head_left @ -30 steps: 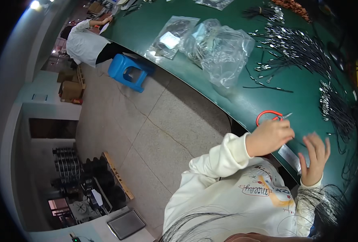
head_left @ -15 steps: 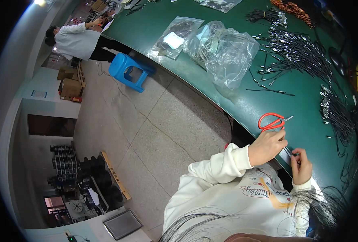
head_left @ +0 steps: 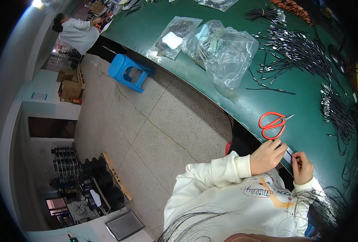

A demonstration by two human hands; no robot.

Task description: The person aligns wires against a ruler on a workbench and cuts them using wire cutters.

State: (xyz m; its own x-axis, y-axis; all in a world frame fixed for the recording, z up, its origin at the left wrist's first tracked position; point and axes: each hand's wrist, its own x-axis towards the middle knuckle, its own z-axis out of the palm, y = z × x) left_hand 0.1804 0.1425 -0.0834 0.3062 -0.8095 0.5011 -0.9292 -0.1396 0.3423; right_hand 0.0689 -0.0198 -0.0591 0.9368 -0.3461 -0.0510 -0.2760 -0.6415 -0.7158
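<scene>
At the table's near edge my two hands are close together. My left hand (head_left: 269,156) is closed, thumb and fingers pinched, but what lies in the pinch is too small to make out. My right hand (head_left: 303,167) pinches a short black cable (head_left: 290,154), whose visible piece runs toward my left hand. A whitish strip (head_left: 288,157) lies at the edge beneath the cable. Just beyond my left hand, scissors (head_left: 272,126) with red handles rest on the green table (head_left: 243,107), their tips pointing away to the right.
Bundles of black cables (head_left: 298,52) with metal ends cover the right side. Clear plastic bags (head_left: 231,54) lie farther back. A blue stool (head_left: 128,71) stands on the floor beside the table. At far left a person (head_left: 77,34) works at the table's far end.
My left hand has drawn slightly back from the scissors, whose handles now show fully. My right hand has shifted little. The person at far left has leaned closer to the table.
</scene>
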